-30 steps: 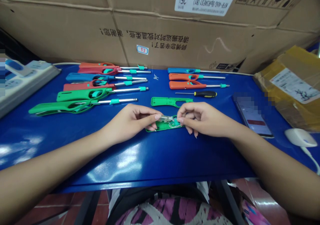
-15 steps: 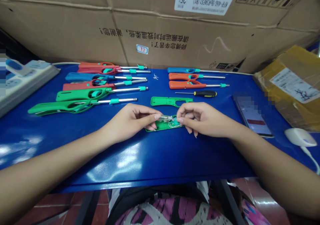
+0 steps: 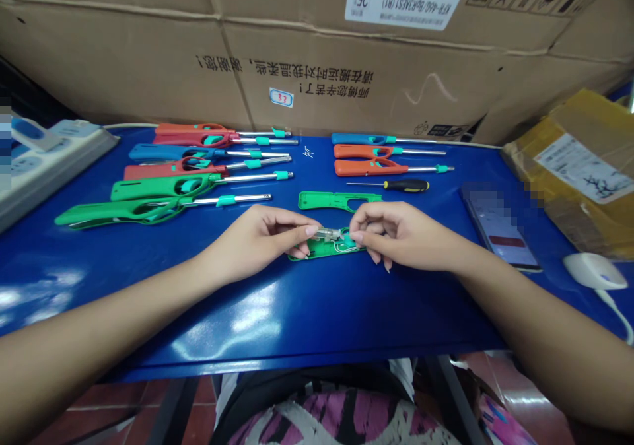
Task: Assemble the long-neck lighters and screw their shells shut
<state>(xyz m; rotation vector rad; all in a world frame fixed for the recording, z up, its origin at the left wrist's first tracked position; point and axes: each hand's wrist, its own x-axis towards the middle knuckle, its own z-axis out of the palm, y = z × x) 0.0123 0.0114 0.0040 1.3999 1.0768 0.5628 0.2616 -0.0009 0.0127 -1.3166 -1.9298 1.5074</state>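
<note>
An opened green lighter half-shell (image 3: 324, 249) lies on the blue table (image 3: 307, 313) between my hands. My left hand (image 3: 262, 237) pinches a small clear and metal inner part (image 3: 327, 234) over the shell. My right hand (image 3: 396, 234) is closed in a pinch on the teal piece (image 3: 348, 240) at the other end of that part. The matching green cover half (image 3: 337, 200) lies just behind my hands.
Several long-nosed lighters (image 3: 198, 168) lie in a row at the left, three more (image 3: 381, 158) at the back right with a black-and-yellow screwdriver (image 3: 396, 185). A phone (image 3: 500, 230), a white mouse (image 3: 594, 272), a power strip (image 3: 44, 161) and cardboard boxes (image 3: 317, 55) ring the table.
</note>
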